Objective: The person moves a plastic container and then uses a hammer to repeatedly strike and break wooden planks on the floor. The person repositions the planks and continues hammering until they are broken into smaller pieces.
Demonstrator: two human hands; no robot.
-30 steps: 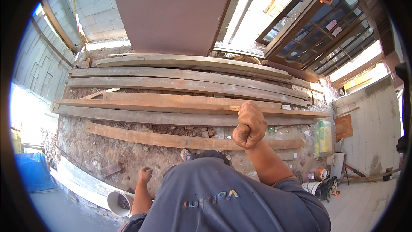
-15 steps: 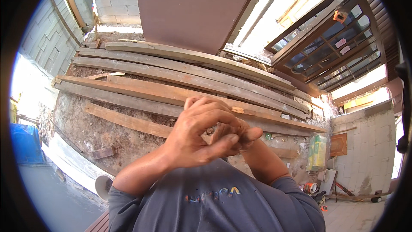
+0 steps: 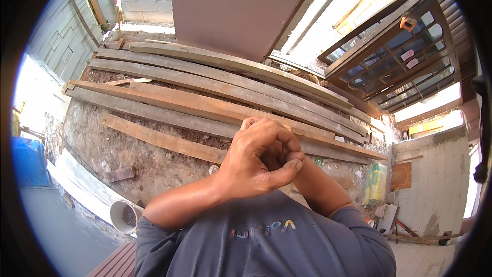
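In front of my chest my two hands are together. My left hand (image 3: 253,151) is uppermost, its fingers curled over and its thumb bent in toward them. Whether anything small lies inside the curl cannot be made out. Behind it, my right hand is almost wholly covered; only the right forearm (image 3: 323,187) shows plainly. Beyond the hands, an orange-brown plank (image 3: 205,103) lies on the dirt among long grey planks (image 3: 205,79). A shorter plank (image 3: 159,136) lies nearer to me on the left.
A white bucket (image 3: 117,214) and a small wood block (image 3: 121,174) are at the left, with a blue tarp (image 3: 31,161) farther out. Right of me are a yellow-green bag (image 3: 376,182) and a block wall (image 3: 435,174). A glazed wooden door (image 3: 394,72) stands at far right.
My hands have moved slightly right and closed together. The right fingers and the gap between the hands, visible before, are now hidden behind the left hand.
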